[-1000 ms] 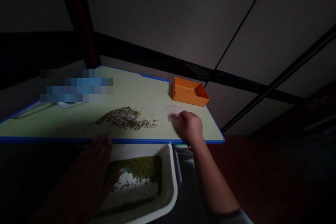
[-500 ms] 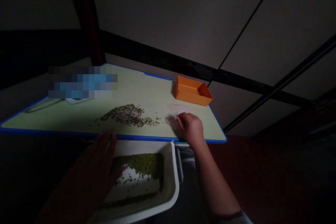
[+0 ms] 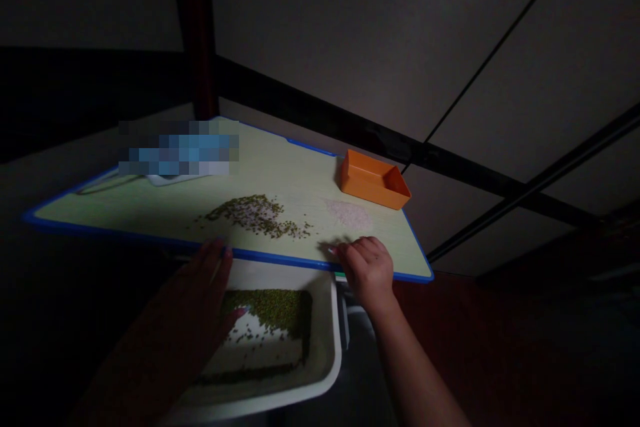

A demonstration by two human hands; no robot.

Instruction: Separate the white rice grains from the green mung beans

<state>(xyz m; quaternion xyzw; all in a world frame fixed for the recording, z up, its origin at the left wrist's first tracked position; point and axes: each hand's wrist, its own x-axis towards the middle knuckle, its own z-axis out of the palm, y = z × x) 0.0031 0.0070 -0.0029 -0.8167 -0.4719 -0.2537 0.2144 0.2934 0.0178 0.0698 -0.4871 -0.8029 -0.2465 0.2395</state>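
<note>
In the head view a mixed heap of green beans (image 3: 280, 228) and pale grains lies on the pale, blue-edged tabletop (image 3: 280, 160). A separate patch of white, rice-like grains (image 3: 350, 214) is to its right. My right hand (image 3: 369, 268) is closed at the front edge, just nearer than this patch, thumb and fingertips together; anything between them is too small to make out. My left hand (image 3: 203, 310), in shadow, has its fingers stretched to the front edge and its thumb apart, over a white tub (image 3: 327, 353) holding many green beans (image 3: 283, 310).
An orange box (image 3: 375, 181) stands at the table's back right corner. At the far left lies a blurred-out blue and white item (image 3: 183, 153) with a cord (image 3: 107, 185). A wall with dark trim (image 3: 320, 107) rises behind the table.
My right hand has drawn back from the white grains to the front edge, fingers still closed. My left hand stays over the tub. The whole view has shifted slightly.
</note>
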